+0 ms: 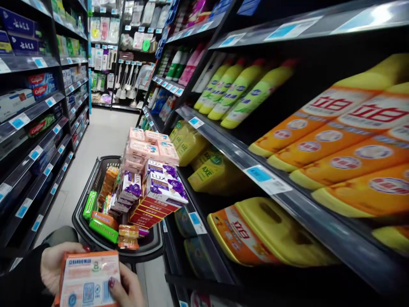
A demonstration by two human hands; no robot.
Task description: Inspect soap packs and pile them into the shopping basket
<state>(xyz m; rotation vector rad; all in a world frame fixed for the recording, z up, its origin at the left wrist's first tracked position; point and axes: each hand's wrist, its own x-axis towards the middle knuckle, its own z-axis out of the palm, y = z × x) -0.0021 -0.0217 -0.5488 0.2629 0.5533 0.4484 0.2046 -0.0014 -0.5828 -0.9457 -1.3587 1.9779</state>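
Between them, my left hand [54, 266] and my right hand [128, 288] hold an orange and white soap pack [96, 266] with a QR code and barcode on the side facing me. My left fingers wrap its far left edge; my right thumb presses on its face. Just beyond it stands a black shopping basket [150, 245]. Purple and white LUX soap boxes [162, 187] are piled in it beside a stack of pink packs [143, 149]. Green soap packs [104, 230] and a clear-wrapped orange soap pack [128, 236] lie near the basket's front.
Dark shelves on the right hold yellow and orange detergent bottles [319, 115], yellow squeeze bottles [239, 94] and a large yellow jug [255, 230]. Toothpaste boxes [40, 85] fill shelves on the left. A pale floor aisle [102, 128] runs toward a rack of hanging utensils [126, 81].
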